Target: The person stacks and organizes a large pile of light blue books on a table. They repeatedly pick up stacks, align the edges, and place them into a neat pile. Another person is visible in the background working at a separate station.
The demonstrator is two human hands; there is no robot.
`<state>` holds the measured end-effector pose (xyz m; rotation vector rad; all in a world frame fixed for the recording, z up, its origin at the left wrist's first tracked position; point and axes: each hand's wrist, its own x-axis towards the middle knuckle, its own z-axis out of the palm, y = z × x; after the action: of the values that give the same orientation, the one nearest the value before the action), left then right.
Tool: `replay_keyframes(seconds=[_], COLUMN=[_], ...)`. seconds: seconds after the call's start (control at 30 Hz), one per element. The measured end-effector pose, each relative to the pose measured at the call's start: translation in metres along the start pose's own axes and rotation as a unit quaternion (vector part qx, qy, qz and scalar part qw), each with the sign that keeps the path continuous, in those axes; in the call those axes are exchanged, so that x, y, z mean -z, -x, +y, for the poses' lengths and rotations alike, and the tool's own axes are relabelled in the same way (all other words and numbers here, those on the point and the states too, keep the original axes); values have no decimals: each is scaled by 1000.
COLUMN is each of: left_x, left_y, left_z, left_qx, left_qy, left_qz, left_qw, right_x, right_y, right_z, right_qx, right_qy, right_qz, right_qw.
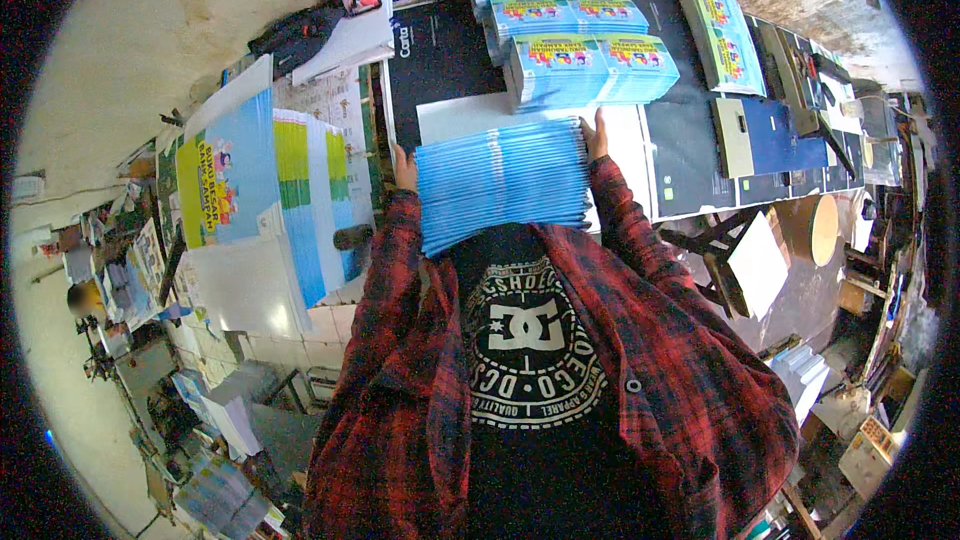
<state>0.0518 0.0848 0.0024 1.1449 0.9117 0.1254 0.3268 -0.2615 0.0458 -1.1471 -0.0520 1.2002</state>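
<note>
A thick, fanned stack of blue booklets lies at the near edge of the table, close against my body, its many folded edges running across it. My left hand presses on the left side of the stack. On its right side, near the far corner, my right hand grips it with the fingers pointing away from me. White sheets lie under and beyond the stack. Just behind stand several piles of blue booklets with yellow-green printed covers.
Left of me are printed blue-and-yellow cover sheets and a fanned green-and-blue stack. A black board covers the table. At the right lie another cover pile and a dark blue folder. A round-topped stool stands beyond the table's edge.
</note>
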Motion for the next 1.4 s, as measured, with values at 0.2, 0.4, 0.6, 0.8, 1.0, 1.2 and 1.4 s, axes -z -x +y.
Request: replay_keyframes(seconds=[0.2,0.4,0.6,0.8,1.0,1.2,1.4], left_x=[54,37,23,-8,1,-4,-100], left_y=[29,47,60,88,54,-8,129], left_z=[-37,-65,-89,-23,0,27,50], left_qx=[130,23,-94,-81,-16,-40,-387], left_qy=[496,419,299,341,287,-395,-633], left_qz=[-214,-169,-5,-149,-127,32,86], left_qw=[832,892,950,925,949,917,665], right_x=[-11,-57,-48,-65,-23,-35,-40], right_y=[38,51,65,83,35,-9,5], right_z=[37,70,64,69,51,38,33], right_qx=[4,114,93,143,72,169,24], right_qy=[-8,-119,-109,-75,-7,181,-27], right_qz=[49,134,33,110,127,139,91], right_qw=[999,977,989,981,989,959,995])
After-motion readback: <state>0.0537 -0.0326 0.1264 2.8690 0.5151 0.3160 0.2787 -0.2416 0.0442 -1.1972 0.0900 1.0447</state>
